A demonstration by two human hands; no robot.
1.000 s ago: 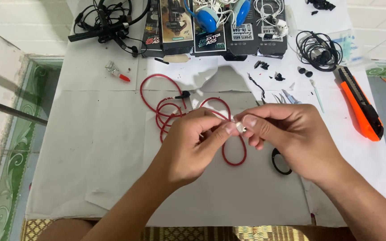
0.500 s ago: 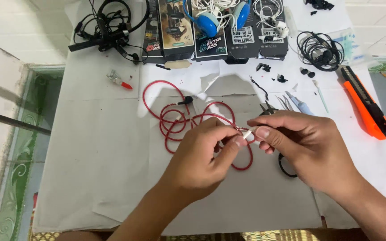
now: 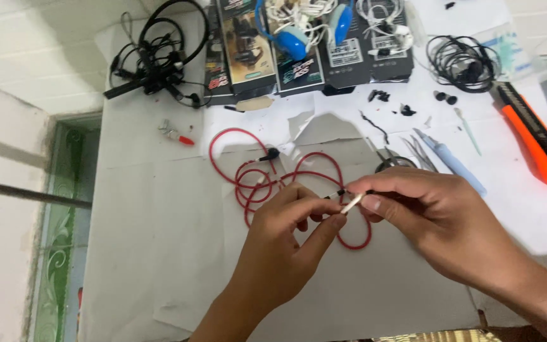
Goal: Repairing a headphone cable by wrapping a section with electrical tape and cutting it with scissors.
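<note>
Centrally, thin red rubber-coated cable point(image 3: 286, 183) coiled in loose loops on the white paper-covered tabletop point(image 3: 159, 253), one end lifted between both hands. Left hand point(image 3: 286, 240) curled nearly closed, thumb and forefinger pinching the cable end just beside a small black collar. Right hand point(image 3: 432, 215) likewise closed to a pinch, gripping a short white tubular piece point(image 3: 352, 204) that meets the cable tip, fingertips of both hands almost touching. Apparently mid-way through fitting or stripping that cable end; seemingly calls next for a steady pull or push along the cable's line while the left pinch stays firm, with care not to kink the thin wire. Small black plug point(image 3: 271, 154) on the cable resting toward the middle of the tabletop.

Further out: grey-blue slim pen-like tools point(image 3: 451, 161) just beyond the right hand, orange-and-black plastic utility knife point(image 3: 536, 139) near the right edge, bundle of black thin earphone wire point(image 3: 463, 60) toward the far right corner. Row of dark printed cardboard boxes point(image 3: 299, 44) along the far edge, blue-and-white headphones point(image 3: 292, 38) lying on them. Black headset with tangled cord point(image 3: 156, 63) at the far left corner; small red-tipped metal part point(image 3: 175, 133) near the left side; tiny black scraps point(image 3: 406, 109) scattered on the paper.

Below the left edge, pale wall and a green patterned floor tile point(image 3: 64, 234).
</note>
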